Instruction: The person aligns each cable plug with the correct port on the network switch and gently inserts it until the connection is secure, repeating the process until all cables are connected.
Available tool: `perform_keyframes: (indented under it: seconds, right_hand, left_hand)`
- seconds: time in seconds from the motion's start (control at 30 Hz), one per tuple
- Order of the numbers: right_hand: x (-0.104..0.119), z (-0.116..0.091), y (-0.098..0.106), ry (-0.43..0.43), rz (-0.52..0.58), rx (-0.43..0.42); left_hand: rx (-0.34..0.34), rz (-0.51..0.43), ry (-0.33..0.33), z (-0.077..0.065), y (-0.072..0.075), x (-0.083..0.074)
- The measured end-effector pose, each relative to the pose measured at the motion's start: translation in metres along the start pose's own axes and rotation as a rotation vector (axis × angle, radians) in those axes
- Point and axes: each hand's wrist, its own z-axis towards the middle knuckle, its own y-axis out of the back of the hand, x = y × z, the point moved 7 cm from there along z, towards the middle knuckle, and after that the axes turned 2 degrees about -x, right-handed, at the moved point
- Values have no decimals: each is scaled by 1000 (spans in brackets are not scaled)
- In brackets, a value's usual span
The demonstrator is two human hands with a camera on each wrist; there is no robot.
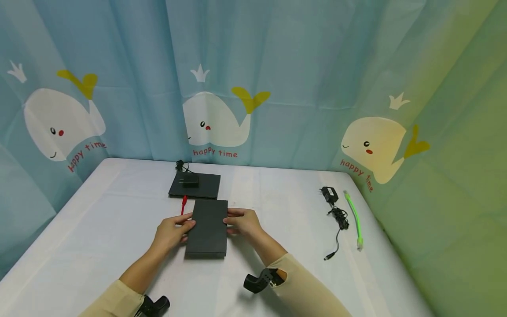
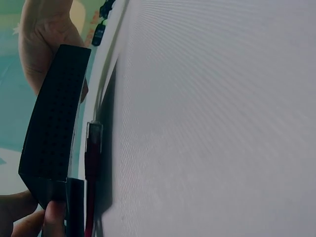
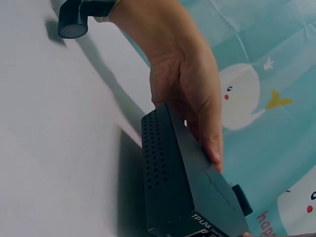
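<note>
Left hand (image 1: 170,232) and right hand (image 1: 243,222) nearest, fingers of each pinching opposite long sides of the black TP-LINK box (image 1: 207,229), which appears raised just off the desk (image 1: 99,229). Likely light, stiff, hard-cased; smooth faces might slip. Best hold: both long edges, near mid-length, easy on the perforated side. Red cable (image 1: 184,200) just beyond the left fingers; farther back, a second black box (image 1: 210,185) carrying a black adapter (image 1: 191,181).

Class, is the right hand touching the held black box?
Touching: the right wrist view shows the right hand gripping the black box, a digit pressed against it.
</note>
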Motion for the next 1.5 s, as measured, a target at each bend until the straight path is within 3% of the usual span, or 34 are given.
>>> perform_keyframes:
  seconds: [0.17, 0.47, 1.5]
  right_hand:
    - [-3, 1, 8, -2, -18, -10]
    - [-9, 0, 23, -32, -31, -39]
    - [-12, 3, 62, -30, -12, -96]
  left_hand:
    - [2, -8, -17, 4, -9, -2]
    - [43, -95, 17, 6, -25, -3]
    - [95, -96, 23, 19, -61, -18]
